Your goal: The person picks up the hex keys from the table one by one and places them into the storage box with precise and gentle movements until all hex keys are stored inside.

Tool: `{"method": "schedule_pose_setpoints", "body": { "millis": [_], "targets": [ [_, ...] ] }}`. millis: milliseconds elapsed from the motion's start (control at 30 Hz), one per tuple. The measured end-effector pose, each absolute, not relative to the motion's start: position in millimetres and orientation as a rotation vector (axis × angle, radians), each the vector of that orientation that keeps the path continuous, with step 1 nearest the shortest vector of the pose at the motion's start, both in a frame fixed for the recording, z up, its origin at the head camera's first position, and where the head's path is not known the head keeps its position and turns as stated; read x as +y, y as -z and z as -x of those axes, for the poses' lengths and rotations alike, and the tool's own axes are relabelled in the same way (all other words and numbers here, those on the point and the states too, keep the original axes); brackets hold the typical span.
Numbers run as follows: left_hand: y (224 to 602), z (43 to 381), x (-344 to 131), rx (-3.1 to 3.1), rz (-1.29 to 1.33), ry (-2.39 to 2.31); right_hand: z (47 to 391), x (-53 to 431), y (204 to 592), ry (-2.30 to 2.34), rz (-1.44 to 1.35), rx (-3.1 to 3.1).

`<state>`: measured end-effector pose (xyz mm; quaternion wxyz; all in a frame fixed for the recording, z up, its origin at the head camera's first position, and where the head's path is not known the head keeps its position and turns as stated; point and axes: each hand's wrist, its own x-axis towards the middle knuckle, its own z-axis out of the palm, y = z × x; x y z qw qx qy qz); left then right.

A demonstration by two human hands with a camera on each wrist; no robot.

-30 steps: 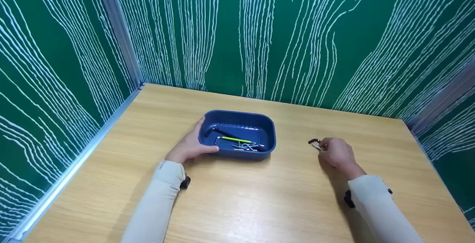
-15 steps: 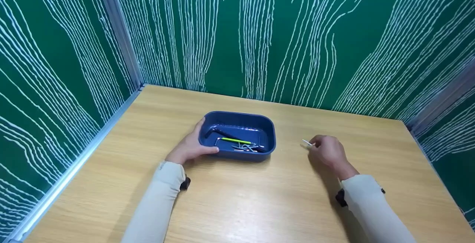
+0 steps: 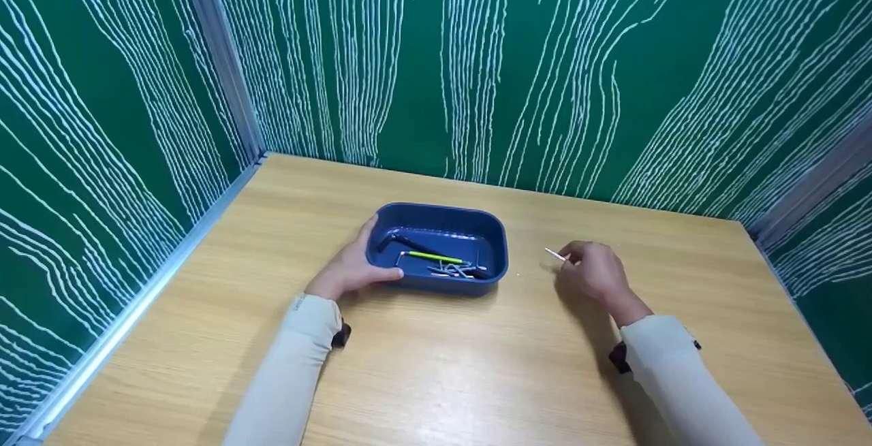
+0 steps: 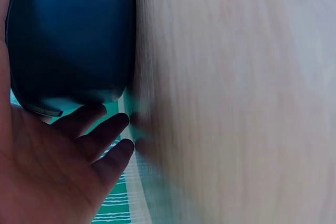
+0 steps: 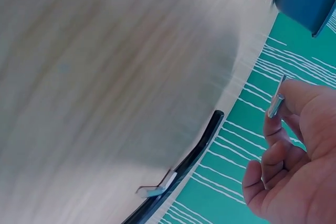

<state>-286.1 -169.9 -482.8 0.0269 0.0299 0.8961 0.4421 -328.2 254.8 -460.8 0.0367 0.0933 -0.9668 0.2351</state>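
Note:
In the head view, a dark blue plastic box [image 3: 449, 287] stands on the table. My left hand [image 3: 349, 269] grips its near left corner, thumb along the front rim and fingers at the left side. Inside lie a black hex key [image 3: 412, 244], a lime-green-sleeved hex key [image 3: 436, 257] and several small silver hex keys [image 3: 458, 269] in a heap. To the right of the box, my right hand [image 3: 594, 270] pinches a small silver hex key [image 3: 555, 254] between thumb and forefinger. Its short metal end also shows in the right wrist view.
The right wrist view shows a black bent bar [image 5: 202, 148], like a large hex key, on the table with a small silver hex key [image 5: 155, 188] against it. My right hand hides them in the head view. Green panels [image 3: 415, 58] with white lines enclose the wooden table [image 3: 436, 364].
My right hand has moved left toward the box, carrying the small silver hex key. The black bent bar beside it has gone from sight in the head view. My left hand keeps its place.

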Motion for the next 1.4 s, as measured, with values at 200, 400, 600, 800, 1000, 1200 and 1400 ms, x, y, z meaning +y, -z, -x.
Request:
{"method": "schedule_pose_setpoints", "body": {
  "millis": [200, 400, 600, 800, 1000, 1200, 1400],
  "targets": [
    [480.8, 286.8, -169.4, 2.771, -0.080, -1.360, 330.5, 249.3, 457.2, -0.758, -0.294, -2.974],
    [480.1, 287.4, -169.9, 2.758, -0.092, -1.354, 331.6, 241.8, 452.8, -0.792, -0.262, -2.992],
    [478.9, 286.7, -169.2, 2.756, -0.065, -1.371, 332.7, 234.6, 450.3, -0.804, -0.269, -2.982],
    [478.5, 286.0, -168.0, 2.760, -0.049, -1.365, 333.9, 227.7, 448.7, -0.809, -0.289, -2.978],
    [480.4, 284.7, -168.7, 2.753, -0.021, -1.383, 334.4, 216.8, 444.3, -0.845, -0.308, -3.001],
    [483.1, 285.4, -169.4, 2.766, -0.052, -1.389, 333.7, 202.8, 439.2, -0.879, -0.309, -3.001],
    [483.9, 285.3, -169.1, 2.778, -0.042, -1.368, 332.9, 186.8, 436.9, -0.883, -0.328, -2.973]
  ]
}}
